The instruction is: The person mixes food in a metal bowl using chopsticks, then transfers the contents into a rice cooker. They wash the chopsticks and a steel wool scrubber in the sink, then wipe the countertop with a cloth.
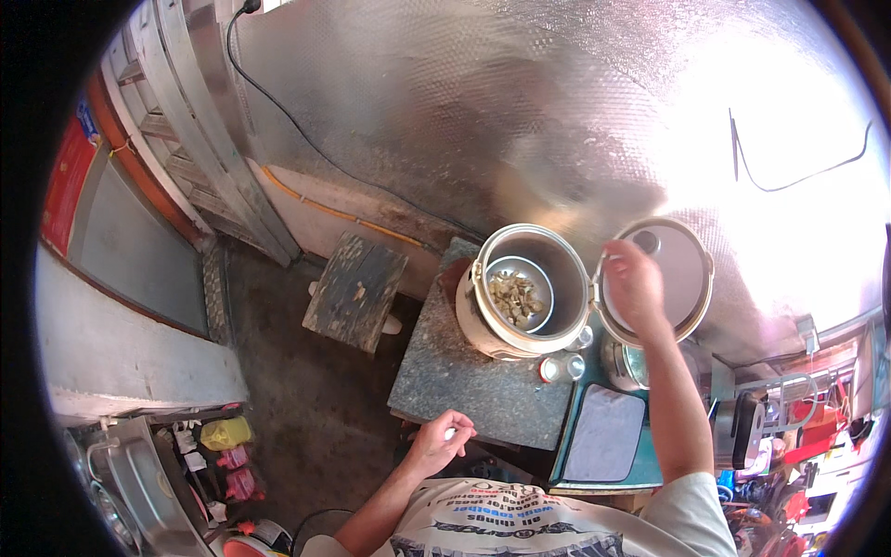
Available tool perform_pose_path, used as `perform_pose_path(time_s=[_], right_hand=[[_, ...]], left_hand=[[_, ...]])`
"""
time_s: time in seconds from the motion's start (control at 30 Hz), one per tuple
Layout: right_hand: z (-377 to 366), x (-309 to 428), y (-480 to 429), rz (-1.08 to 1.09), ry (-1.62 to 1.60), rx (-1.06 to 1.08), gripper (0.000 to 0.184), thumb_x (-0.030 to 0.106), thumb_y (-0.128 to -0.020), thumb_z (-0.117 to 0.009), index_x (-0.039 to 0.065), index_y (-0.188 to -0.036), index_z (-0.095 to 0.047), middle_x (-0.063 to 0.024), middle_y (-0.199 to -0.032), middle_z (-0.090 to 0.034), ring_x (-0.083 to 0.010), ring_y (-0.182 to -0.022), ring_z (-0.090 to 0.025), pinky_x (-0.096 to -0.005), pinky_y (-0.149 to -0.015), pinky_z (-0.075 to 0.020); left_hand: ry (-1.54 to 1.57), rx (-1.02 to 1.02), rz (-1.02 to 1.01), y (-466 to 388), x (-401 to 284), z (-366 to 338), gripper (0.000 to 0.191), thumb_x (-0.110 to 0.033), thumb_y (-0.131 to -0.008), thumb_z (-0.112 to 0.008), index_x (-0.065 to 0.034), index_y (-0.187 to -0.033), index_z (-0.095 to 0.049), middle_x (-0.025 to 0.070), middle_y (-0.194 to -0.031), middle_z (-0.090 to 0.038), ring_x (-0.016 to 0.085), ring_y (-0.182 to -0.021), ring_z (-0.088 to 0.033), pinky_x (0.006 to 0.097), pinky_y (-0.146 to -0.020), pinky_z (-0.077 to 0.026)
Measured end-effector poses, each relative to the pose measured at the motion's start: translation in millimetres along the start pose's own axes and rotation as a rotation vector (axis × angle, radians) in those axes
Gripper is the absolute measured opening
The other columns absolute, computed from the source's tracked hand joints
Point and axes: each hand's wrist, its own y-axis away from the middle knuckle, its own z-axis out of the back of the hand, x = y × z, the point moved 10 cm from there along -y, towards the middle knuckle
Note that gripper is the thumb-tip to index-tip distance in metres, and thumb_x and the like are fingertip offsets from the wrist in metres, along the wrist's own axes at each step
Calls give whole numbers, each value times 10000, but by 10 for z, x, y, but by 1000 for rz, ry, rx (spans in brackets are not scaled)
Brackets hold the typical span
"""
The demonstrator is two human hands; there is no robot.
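A large round electric cooker [480,331] stands with its hinged lid [679,278] swung back to the right. Inside its deep metal pot sits a round metal bowl [546,282] with brownish food pieces [515,299] in it. My right hand [635,285], blurred, is in front of the lid's inner face; whether it touches or grips the lid is unclear. My left hand [442,442] is low at the front edge of the grey stone slab [480,390], its fingers curled around a small white object [450,434], mostly hidden.
Small glass jars [574,367] stand beside the cooker's front right. A pale pad [604,435] lies on the green table [651,459]. Left are a worn wooden-topped stool [355,292], a ladder [209,146] and a metal sink [143,480]. A black cord [299,129] runs along the foil-lined wall.
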Motion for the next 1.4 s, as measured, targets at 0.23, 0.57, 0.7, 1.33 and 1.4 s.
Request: perform_pose_path(time_s=[0.23,0.57,0.7,1.33,1.4], right_hand=[[1469,-844,815,-33,149,-626,347,131,-941,-578,22,-1271,-569,-192,-1325,-551,-338,-1234,-528,-435,-1052,-406],[703,-605,940,44,-164,-549,598,26,-856,-612,-20,-1420,-417,-234,-1375,-491,-382,-1285,-472,-449,-1106,-349],[110,422,895,287,18,-369,631,-31,-745,-622,30,-1357,-483,-184,-1352,-486,-376,-1236,-482,-470,-1049,-397],[-879,860,1813,295,-515,-19,382,32,-786,-646,57,-1158,-561,-120,-1196,-583,-333,-1112,-554,-449,-982,-420],[-875,558,2135,166,-582,33,325,39,-812,-619,57,-1135,-585,-130,-1156,-607,-339,-1106,-571,-455,-958,-438]], left_hand=[[-62,13,-19,-35,2,-61,154,-120,-968,-595,10,-1048,-575,98,-941,-689,91,-634,-601,248,-578,-512],[-178,43,20,28,40,-207,132,-113,-961,-603,3,-1021,-591,71,-927,-680,85,-643,-596,241,-601,-503],[-199,61,40,48,53,-289,136,-117,-959,-608,2,-1024,-592,71,-929,-683,88,-642,-601,243,-596,-505],[-228,51,139,18,403,-362,127,-41,-911,-613,23,-1020,-597,111,-911,-697,117,-623,-617,256,-589,-515],[-282,118,134,-49,442,-538,130,-47,-911,-622,16,-1022,-599,104,-901,-695,121,-641,-619,256,-612,-521]])
